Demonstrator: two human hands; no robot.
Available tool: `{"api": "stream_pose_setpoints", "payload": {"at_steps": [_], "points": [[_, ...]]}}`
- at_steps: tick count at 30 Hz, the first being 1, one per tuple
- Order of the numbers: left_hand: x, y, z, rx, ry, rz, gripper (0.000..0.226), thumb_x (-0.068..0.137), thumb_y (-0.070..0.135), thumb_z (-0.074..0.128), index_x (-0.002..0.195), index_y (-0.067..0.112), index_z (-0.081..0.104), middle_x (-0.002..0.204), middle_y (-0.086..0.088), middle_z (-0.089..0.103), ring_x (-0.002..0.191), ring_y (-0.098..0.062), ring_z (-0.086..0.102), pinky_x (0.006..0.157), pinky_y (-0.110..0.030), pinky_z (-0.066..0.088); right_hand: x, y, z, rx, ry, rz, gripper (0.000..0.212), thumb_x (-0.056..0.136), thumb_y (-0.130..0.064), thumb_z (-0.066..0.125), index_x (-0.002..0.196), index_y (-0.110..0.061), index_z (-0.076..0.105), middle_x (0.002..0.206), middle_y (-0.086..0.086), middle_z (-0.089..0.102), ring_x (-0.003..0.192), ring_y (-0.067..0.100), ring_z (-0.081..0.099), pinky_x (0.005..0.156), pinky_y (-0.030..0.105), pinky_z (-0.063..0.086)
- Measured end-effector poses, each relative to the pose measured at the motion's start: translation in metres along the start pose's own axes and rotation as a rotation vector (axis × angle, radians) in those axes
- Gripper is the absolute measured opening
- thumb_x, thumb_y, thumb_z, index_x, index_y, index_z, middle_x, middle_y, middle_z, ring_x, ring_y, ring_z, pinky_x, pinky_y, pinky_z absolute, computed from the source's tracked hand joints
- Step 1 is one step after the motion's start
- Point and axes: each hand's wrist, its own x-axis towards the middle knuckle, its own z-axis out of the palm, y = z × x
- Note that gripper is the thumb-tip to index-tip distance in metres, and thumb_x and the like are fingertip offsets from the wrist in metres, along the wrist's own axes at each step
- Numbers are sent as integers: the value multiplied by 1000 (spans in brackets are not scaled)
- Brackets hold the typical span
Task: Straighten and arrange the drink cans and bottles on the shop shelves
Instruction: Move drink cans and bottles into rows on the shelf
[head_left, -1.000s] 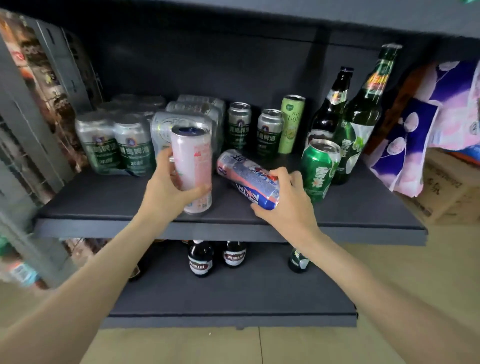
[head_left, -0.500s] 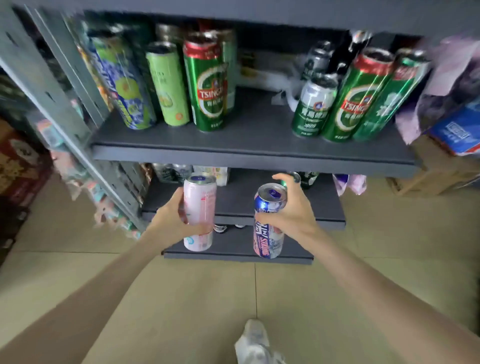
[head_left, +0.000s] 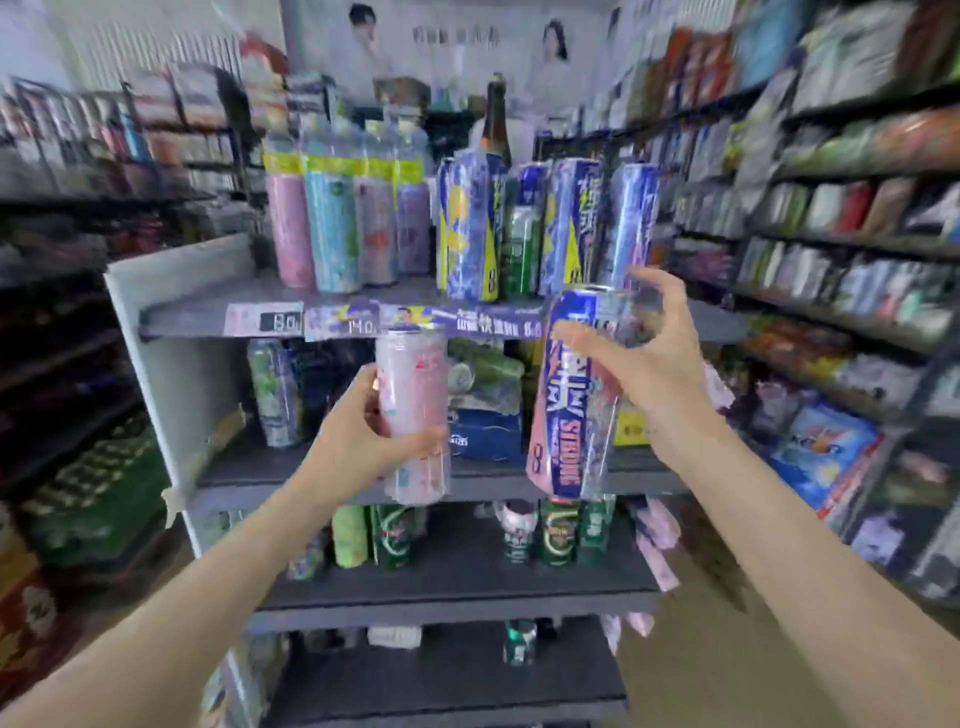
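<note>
Frame blurred throughout; fine detail is unreliable.

Left hand (head_left: 363, 441) grips the pink can (head_left: 413, 410) low on its body, thumb across the front, fingers curled round the back. Can upright, held in the air in front of the rack, its top level with the top shelf (head_left: 208, 312) edge.

Right hand (head_left: 649, 358) holds the blue can (head_left: 574, 395) near its top: thumb on the front face, fingers arched over the rim and back, partly spread. Can roughly upright, base tilted a little toward the left; "STRONG" reads along its lower side. It hangs in front of the second shelf (head_left: 260, 467), its top near the top shelf's edge. The two cans are apart, pink to the left of blue.

Top shelf: four pastel bottles (head_left: 332, 228) at left, standing close together; tall blue-and-yellow cans (head_left: 467, 228) at right, a dark bottle (head_left: 493, 124) behind them. Price tags (head_left: 363, 322) along the shelf's front edge.

Second shelf: blurred cans and a blue pack (head_left: 485, 434).

Third shelf (head_left: 457, 592): green cans (head_left: 558, 530) standing upright, a few others beside them.

Right aisle: shelves of packaged goods (head_left: 841, 291), unreadable.
</note>
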Motion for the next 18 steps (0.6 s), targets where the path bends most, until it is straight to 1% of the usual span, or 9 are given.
{"api": "stream_pose_setpoints", "payload": {"at_steps": [2,5,7,9,11,13,14,16,18], "points": [[21,22,7,-48,47,62,64,42,45,81,99,40,51,94,8,68,81,-4,66,72,-22,53,27,-17,-7,72,85,-55,69,54,-44,85,110,-36,47,109,-2,60,98,17,61,90,47,50],[51,45,17,-73,112,141,64,45,42,83,99,41,49,95,11,66,77,2,65,64,-13,51,72,-29,-12,141,181,-163,58,52,-56,80,97,-41,47,114,2,60,103,22,61,90,49,49],[72,56,24,-78,195,168,64,50,41,89,99,41,46,95,12,64,79,-2,64,64,-16,52,105,-33,-11,159,189,-216,57,56,-54,79,98,-38,45,112,3,60,101,22,61,90,49,49],[93,62,28,-70,291,197,52,63,32,83,97,40,44,94,13,62,82,-5,63,66,-17,49,137,-33,-7,195,157,-244,58,64,-47,79,105,-30,43,106,2,60,96,20,62,89,47,50],[114,66,30,-42,377,207,47,68,26,79,98,39,44,92,12,61,82,-5,61,64,-17,47,164,-27,0,169,105,-276,56,74,-37,76,112,-20,40,96,-7,55,87,7,58,85,32,50],[130,66,26,-15,454,200,56,64,30,83,105,33,44,93,8,61,84,-11,61,68,-24,50,181,-15,10,76,67,-322,53,78,-32,74,112,-16,38,93,-10,53,78,-4,53,70,10,45],[137,64,23,3,487,193,63,62,33,85,109,31,43,93,6,60,85,-15,61,71,-30,51,187,-6,13,43,64,-337,52,77,-32,75,111,-17,37,94,-6,55,78,-1,55,64,6,42],[148,60,19,46,547,166,68,62,35,84,114,30,41,89,5,58,81,-17,60,73,-36,51,197,14,16,7,106,-339,54,76,-34,75,112,-18,38,101,3,58,80,8,57,62,4,40],[160,54,17,106,582,133,67,70,30,80,123,25,40,80,5,52,73,-13,54,69,-32,48,204,27,12,-14,175,-323,60,78,-35,74,121,-13,40,109,8,57,79,5,55,63,1,37]]}}
